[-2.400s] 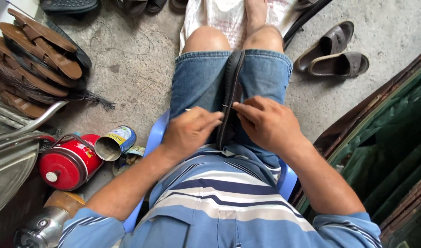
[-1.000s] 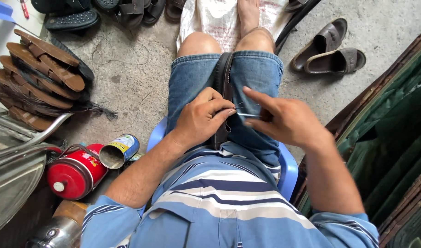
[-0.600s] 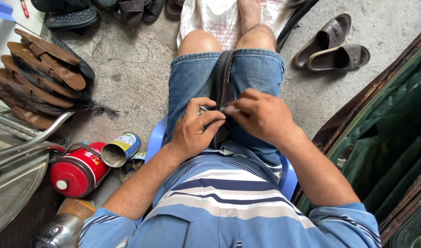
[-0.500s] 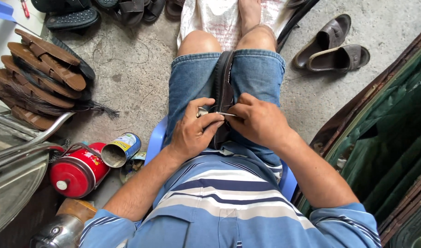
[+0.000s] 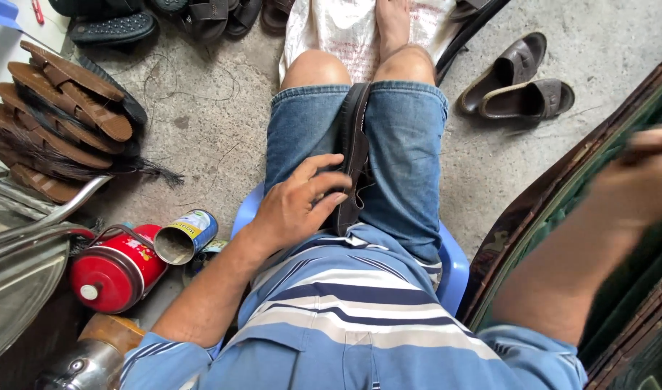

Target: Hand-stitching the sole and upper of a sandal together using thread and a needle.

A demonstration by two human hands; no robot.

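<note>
**Sandal strap pinned on the lap, other arm flung out to the side**

Starting at the far left, there's a curved shiny metal thing (image 5: 20,282) at the edge, can't really tell what it is. Above it sits a stack of brown sandals (image 5: 63,108) piled on the concrete floor (image 5: 215,123), with some black bristly fibres trailing out from under them. Below that, a red canister (image 5: 114,267) lies on its side, and just beside it is an open tin can (image 5: 186,237) tipped over with its mouth facing the camera. Dark shoes (image 5: 114,25) line the top edge.

Moving in, the left hand (image 5: 298,206) rests flat on the left thigh, fingers (image 5: 331,189) spread and loosely curled, tips pressing against a dark leather sandal piece (image 5: 354,152). It's not a closed grip, more like holding it down. That sandal piece lies in the gap between the two thighs, running from the knees back toward the striped shirt (image 5: 345,303). The person is in denim shorts (image 5: 403,144), sitting on a blue plastic stool (image 5: 453,263), one bare foot on a white printed sack (image 5: 338,29).

Further right, a pair of grey-brown slip-ons (image 5: 522,87) sit on the floor, well apart from the lap. At the far right the right hand (image 5: 645,180) is raised out sideways and badly blurred, over a dark green panel (image 5: 627,289). I can't tell whether its fingers are closed or holding anything.
</note>
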